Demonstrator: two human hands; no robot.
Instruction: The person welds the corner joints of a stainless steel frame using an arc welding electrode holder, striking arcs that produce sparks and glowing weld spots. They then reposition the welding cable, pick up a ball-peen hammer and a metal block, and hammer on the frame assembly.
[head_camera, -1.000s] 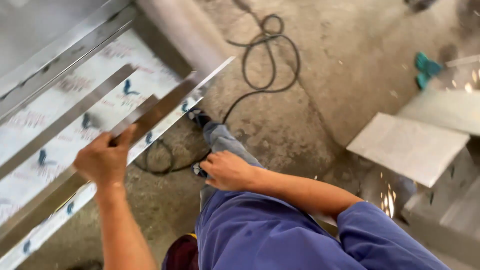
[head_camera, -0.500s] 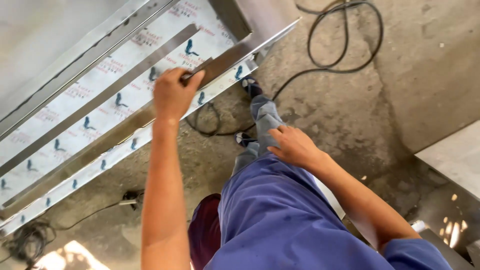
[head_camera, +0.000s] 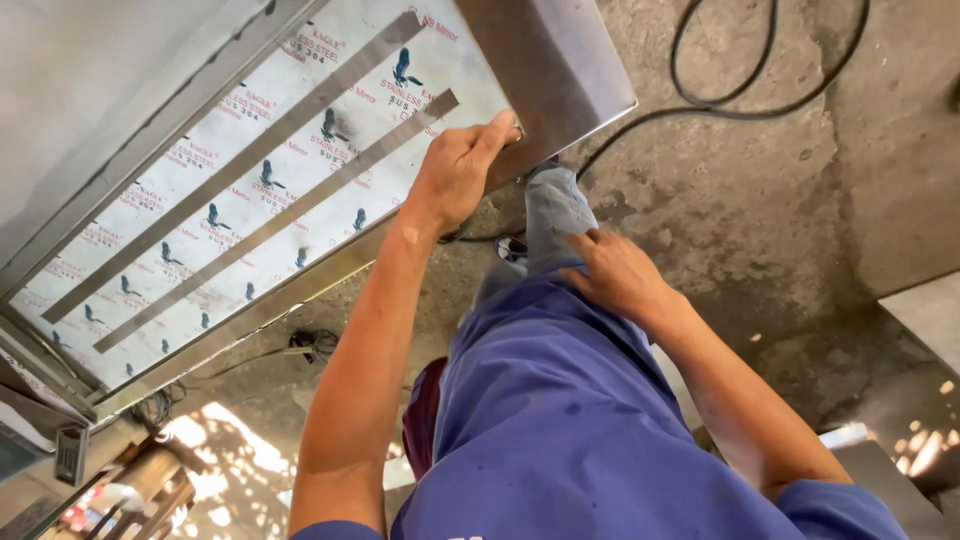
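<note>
Big film-covered stainless steel sheet (head_camera: 300, 170) fills far left, leaning over concrete floor (head_camera: 780, 200); black cable (head_camera: 720, 105) loops far right. Left hand (head_camera: 455, 175) pinches the sheet's near right edge, fingers clamped over it. Right hand (head_camera: 615, 272) lies flat on blue trouser leg (head_camera: 560, 390), fingers spread

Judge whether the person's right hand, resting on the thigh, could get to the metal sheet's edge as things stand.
Probably yes: the right hand lies on the thigh just below the metal sheet, with nothing between; the left hand already grips that edge.
</note>
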